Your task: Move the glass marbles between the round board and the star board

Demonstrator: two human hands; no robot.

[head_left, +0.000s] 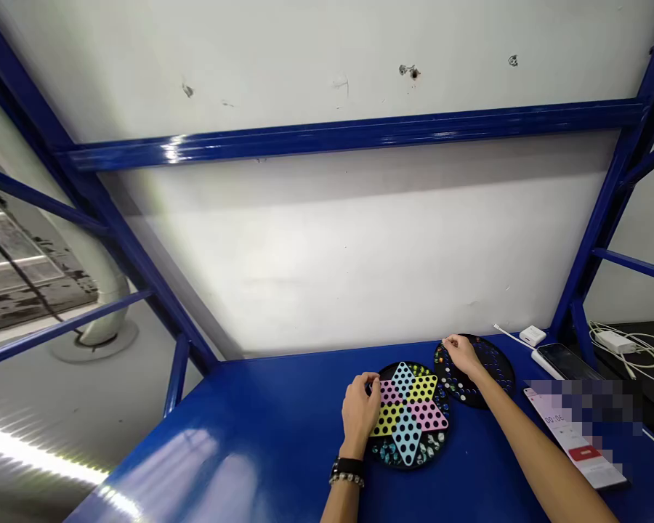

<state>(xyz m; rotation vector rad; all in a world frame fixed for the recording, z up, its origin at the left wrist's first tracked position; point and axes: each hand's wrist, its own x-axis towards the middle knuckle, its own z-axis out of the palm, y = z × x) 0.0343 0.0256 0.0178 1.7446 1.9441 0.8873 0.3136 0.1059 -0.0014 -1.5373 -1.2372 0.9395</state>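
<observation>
A round black Chinese checkers board point(428, 416) carries a star of pink, yellow and light blue perforated panels, with glass marbles lying around its rim. At its left edge is my left hand point(361, 404), fingers curled in over the rim; whatever they hold is hidden. Behind it to the right lies a second round black board point(493, 370), with holes and several coloured and white marbles. My right hand point(460, 351) reaches over that board's upper left part. Its fingertips are pinched together, and what is between them is too small to tell.
Both boards lie on a blue table point(272, 407) inside a blue metal frame point(360, 134) against a white wall. To the right are a phone point(575, 443) with a lit screen, a dark device point(564, 361), a white charger point(533, 335) and tangled white cables point(646, 345).
</observation>
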